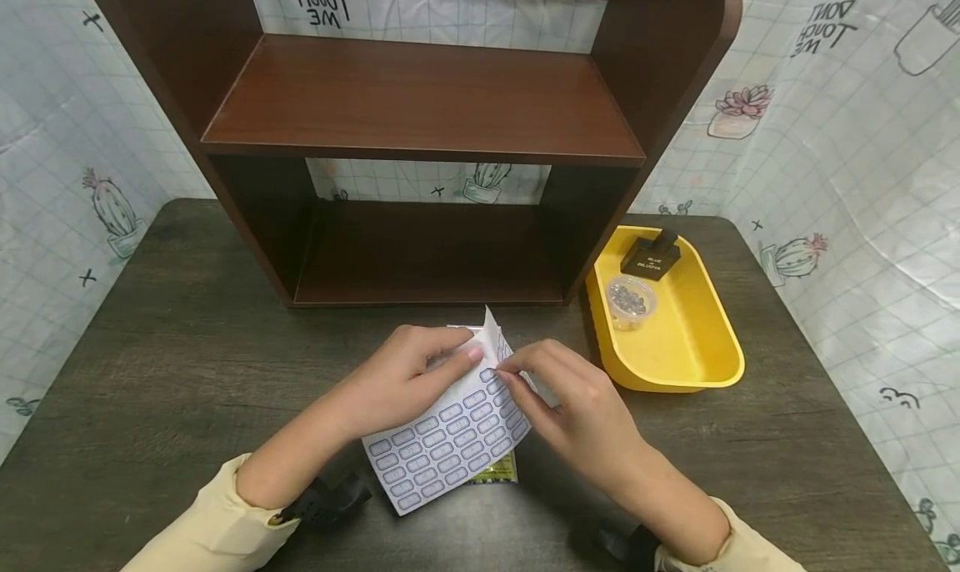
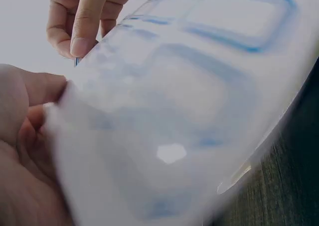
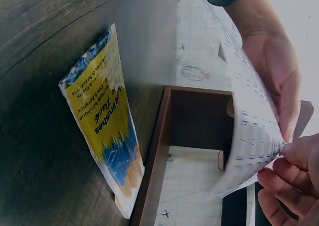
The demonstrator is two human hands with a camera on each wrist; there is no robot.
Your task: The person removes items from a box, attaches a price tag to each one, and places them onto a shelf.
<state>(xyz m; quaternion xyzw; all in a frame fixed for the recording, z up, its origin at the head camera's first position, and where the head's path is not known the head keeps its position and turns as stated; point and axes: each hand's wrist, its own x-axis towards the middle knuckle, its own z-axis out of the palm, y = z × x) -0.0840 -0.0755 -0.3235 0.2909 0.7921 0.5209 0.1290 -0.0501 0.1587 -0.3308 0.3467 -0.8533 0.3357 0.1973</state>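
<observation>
A white sheet of blue-outlined labels point(image 1: 442, 447) is held up over the table, tilted, its top corner bent upward. My left hand point(image 1: 412, 380) grips its upper part, thumb on the printed face. At the sheet's upper right, my right hand point(image 1: 573, 397) pinches with thumb and forefinger at a label by the edge; in the left wrist view a small blue-edged bit shows under that hand's fingertips point(image 2: 79, 46). Whether the label has lifted off cannot be told. Below the sheet, a yellow-and-blue brush packet point(image 3: 104, 111) lies on the table, mostly hidden in the head view.
A dark brown shelf unit point(image 1: 427, 97) stands behind my hands. To the right is a yellow tray point(image 1: 693, 338) with a black box point(image 1: 651, 257) and a small clear round tub point(image 1: 630, 299) of grey pieces. Cactus-print sheeting point(image 1: 847, 180) surrounds the table.
</observation>
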